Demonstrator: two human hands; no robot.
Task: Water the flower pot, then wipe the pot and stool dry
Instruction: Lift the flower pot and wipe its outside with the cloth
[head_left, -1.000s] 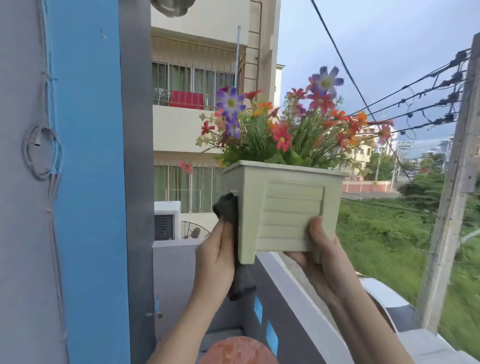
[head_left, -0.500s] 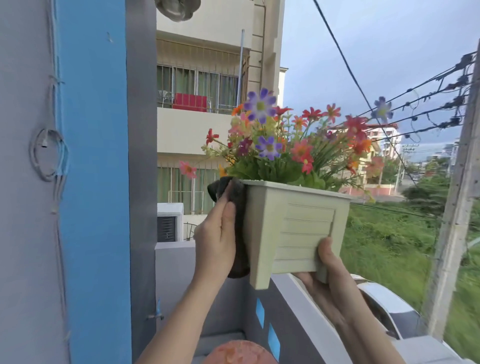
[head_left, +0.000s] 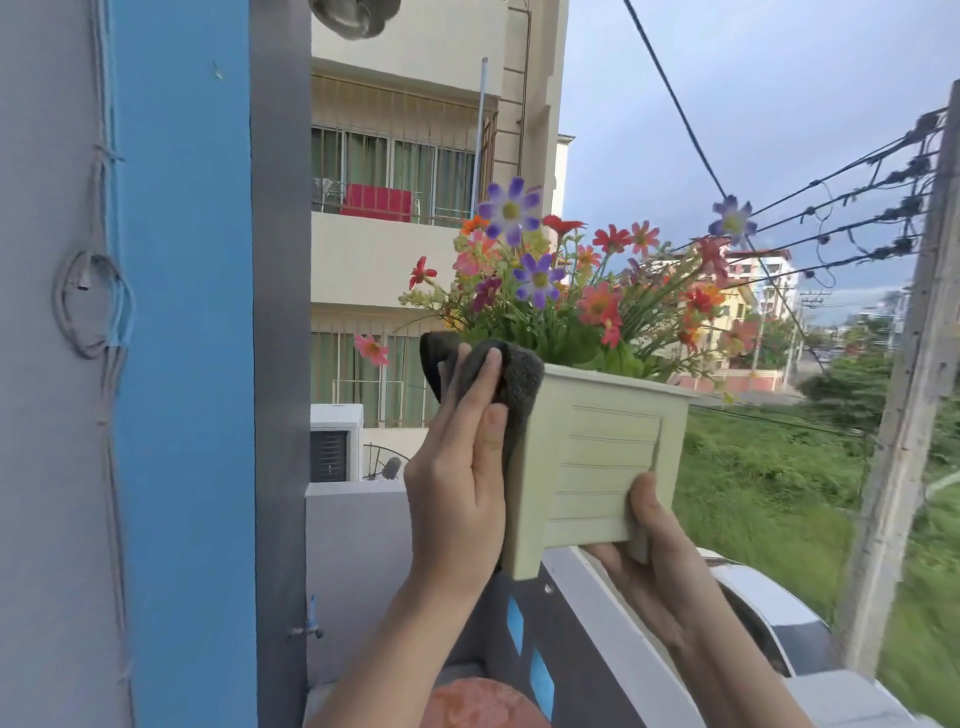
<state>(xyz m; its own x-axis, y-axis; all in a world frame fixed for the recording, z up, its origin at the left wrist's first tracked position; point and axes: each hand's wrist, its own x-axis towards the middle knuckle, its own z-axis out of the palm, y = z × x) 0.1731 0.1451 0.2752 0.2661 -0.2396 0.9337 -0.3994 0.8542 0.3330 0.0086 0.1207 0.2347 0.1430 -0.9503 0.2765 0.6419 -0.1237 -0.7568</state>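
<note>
I am holding the pale green square flower pot (head_left: 597, 457) up in the air over the balcony wall (head_left: 623, 623), upright, flowers pointing skyward. My right hand (head_left: 654, 545) is cupping its base; my left hand (head_left: 457, 478) is pressing a dark cloth (head_left: 514, 379) flat against its side, wiping. The stool likely comes next.

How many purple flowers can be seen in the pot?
3. One purple flower stands highest at the left, one sits lower just below it, one rises far right. Others may hide among the foliage.
</note>
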